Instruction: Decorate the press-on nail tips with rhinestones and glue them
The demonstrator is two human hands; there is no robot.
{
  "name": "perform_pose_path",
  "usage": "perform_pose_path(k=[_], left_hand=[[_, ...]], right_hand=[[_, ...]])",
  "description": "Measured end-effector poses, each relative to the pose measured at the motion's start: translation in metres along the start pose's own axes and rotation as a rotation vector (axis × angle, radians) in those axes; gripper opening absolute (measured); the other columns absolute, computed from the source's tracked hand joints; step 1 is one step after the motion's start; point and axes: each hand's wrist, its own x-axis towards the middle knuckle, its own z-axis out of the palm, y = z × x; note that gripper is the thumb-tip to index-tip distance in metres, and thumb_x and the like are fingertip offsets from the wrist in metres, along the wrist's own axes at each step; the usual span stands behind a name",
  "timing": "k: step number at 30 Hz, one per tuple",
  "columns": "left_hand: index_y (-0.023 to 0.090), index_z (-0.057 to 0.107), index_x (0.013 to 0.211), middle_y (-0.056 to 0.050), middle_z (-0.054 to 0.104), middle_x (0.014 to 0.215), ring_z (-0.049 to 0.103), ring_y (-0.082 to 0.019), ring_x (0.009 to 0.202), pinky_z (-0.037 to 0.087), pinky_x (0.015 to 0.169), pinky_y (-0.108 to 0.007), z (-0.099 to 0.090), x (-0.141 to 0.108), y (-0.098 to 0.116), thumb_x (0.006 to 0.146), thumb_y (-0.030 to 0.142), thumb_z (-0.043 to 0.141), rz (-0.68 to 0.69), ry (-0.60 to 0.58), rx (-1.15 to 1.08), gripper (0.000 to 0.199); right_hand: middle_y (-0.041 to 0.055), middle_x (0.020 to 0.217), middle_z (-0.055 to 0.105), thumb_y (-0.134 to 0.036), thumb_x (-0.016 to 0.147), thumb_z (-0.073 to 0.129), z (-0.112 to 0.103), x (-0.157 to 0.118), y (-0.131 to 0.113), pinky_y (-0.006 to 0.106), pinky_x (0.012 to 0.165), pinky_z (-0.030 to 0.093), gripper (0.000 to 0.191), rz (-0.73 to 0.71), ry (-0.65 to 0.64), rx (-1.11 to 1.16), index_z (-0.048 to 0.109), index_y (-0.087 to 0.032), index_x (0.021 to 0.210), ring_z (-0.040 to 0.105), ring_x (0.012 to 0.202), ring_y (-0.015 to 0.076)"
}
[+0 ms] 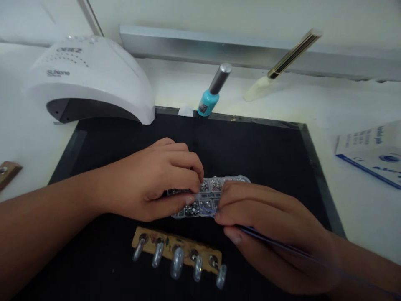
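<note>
A clear divided case (208,195) of small rhinestones lies on the black mat (250,146). My left hand (163,179) rests over its left part, thumb and fingers closed on the case. In my right hand (269,230) is a thin dark tool (272,240), pinched between thumb and fingers over the case's right part; its tip is hard to make out. Nearer to me, a wooden strip (167,241) holds several glittery silver nail tips (177,262) on round mounts.
Behind the mat stand a white nail lamp (103,79) at left, a turquoise polish bottle (208,102) and a pale bottle with a gold-and-black cap (260,87). A white-and-blue box (372,150) is at right, a wooden piece (9,173) at far left.
</note>
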Motion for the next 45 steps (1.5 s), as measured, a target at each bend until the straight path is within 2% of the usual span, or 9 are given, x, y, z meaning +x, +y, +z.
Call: perform_pose_path(k=[6, 10, 16, 25, 30, 34, 36, 40, 45], left_hand=[[0.019, 0.066, 0.094, -0.005, 0.069, 0.109, 0.061, -0.020, 0.097, 0.040, 0.089, -0.039, 0.000, 0.000, 0.000, 0.093, 0.017, 0.058, 0.007, -0.002, 0.009, 0.008], [0.019, 0.066, 0.094, -0.005, 0.069, 0.110, 0.060, -0.020, 0.097, 0.040, 0.091, -0.038, -0.001, -0.001, 0.002, 0.093, 0.017, 0.058, 0.002, -0.004, 0.006, 0.009], [0.017, 0.067, 0.094, -0.005, 0.068, 0.109, 0.060, -0.019, 0.096, 0.039, 0.090, -0.037, -0.001, -0.001, 0.002, 0.092, 0.016, 0.059, 0.003, 0.003, -0.006, 0.009], [0.016, 0.068, 0.093, -0.004, 0.069, 0.108, 0.061, -0.018, 0.096, 0.038, 0.089, -0.037, 0.000, 0.000, 0.002, 0.093, 0.016, 0.057, 0.008, 0.008, 0.000, 0.011], [0.015, 0.069, 0.093, -0.007, 0.069, 0.107, 0.061, -0.019, 0.097, 0.038, 0.089, -0.038, -0.001, -0.002, 0.004, 0.094, 0.017, 0.056, 0.030, 0.009, 0.027, 0.013], [0.015, 0.069, 0.094, -0.008, 0.069, 0.107, 0.061, -0.022, 0.098, 0.039, 0.090, -0.038, 0.000, -0.005, 0.002, 0.094, 0.020, 0.057, 0.082, 0.030, 0.104, 0.013], [0.015, 0.069, 0.093, -0.009, 0.070, 0.106, 0.061, -0.023, 0.098, 0.040, 0.090, -0.039, 0.002, -0.007, -0.001, 0.095, 0.022, 0.057, 0.125, 0.049, 0.142, 0.014], [0.015, 0.070, 0.096, -0.010, 0.069, 0.109, 0.060, -0.023, 0.100, 0.040, 0.091, -0.039, 0.004, -0.010, -0.006, 0.095, 0.024, 0.057, 0.164, 0.059, 0.185, 0.015], [0.016, 0.070, 0.095, -0.010, 0.068, 0.107, 0.060, -0.022, 0.099, 0.040, 0.092, -0.039, 0.005, -0.012, -0.007, 0.095, 0.026, 0.058, 0.184, 0.080, 0.199, 0.015]], right_hand=[[0.0062, 0.085, 0.069, -0.007, 0.091, 0.052, 0.002, 0.001, 0.003, 0.031, 0.078, 0.058, 0.013, -0.046, -0.012, -0.021, 0.058, -0.016, 0.097, 0.067, 0.079, 0.0158], [0.0050, 0.080, 0.065, -0.007, 0.091, 0.050, 0.004, -0.001, 0.006, 0.030, 0.078, 0.058, 0.013, -0.117, 0.025, -0.010, 0.058, -0.016, 0.095, 0.067, 0.079, 0.0161], [0.0029, 0.078, 0.063, -0.007, 0.093, 0.051, 0.002, -0.003, 0.002, 0.031, 0.081, 0.059, 0.013, -0.024, -0.009, -0.076, 0.058, -0.018, 0.096, 0.068, 0.081, 0.0163], [0.0054, 0.087, 0.069, -0.006, 0.092, 0.051, -0.006, -0.013, -0.006, 0.033, 0.084, 0.061, 0.016, -0.051, -0.036, -0.130, 0.058, -0.016, 0.103, 0.068, 0.082, 0.0161], [0.0059, 0.080, 0.066, -0.007, 0.093, 0.048, -0.002, -0.016, -0.006, 0.031, 0.080, 0.060, 0.014, -0.238, 0.069, -0.187, 0.060, -0.012, 0.096, 0.066, 0.079, 0.0158], [0.0060, 0.085, 0.069, -0.008, 0.094, 0.051, -0.005, -0.019, -0.024, 0.034, 0.090, 0.060, 0.012, -0.212, 0.068, -0.268, 0.061, -0.012, 0.098, 0.067, 0.085, 0.0155], [0.0046, 0.084, 0.069, -0.009, 0.094, 0.052, -0.009, -0.025, -0.040, 0.034, 0.087, 0.062, 0.011, -0.196, 0.105, -0.317, 0.060, -0.015, 0.098, 0.068, 0.082, 0.0154], [0.0037, 0.083, 0.069, -0.014, 0.097, 0.052, -0.012, -0.049, -0.072, 0.033, 0.076, 0.064, 0.011, -0.054, 0.166, -0.436, 0.060, -0.020, 0.098, 0.070, 0.078, 0.0163], [0.0041, 0.082, 0.069, -0.014, 0.096, 0.054, 0.001, -0.074, -0.076, 0.039, 0.078, 0.064, 0.011, -0.075, 0.217, -0.372, 0.063, -0.019, 0.099, 0.070, 0.077, 0.0183]])
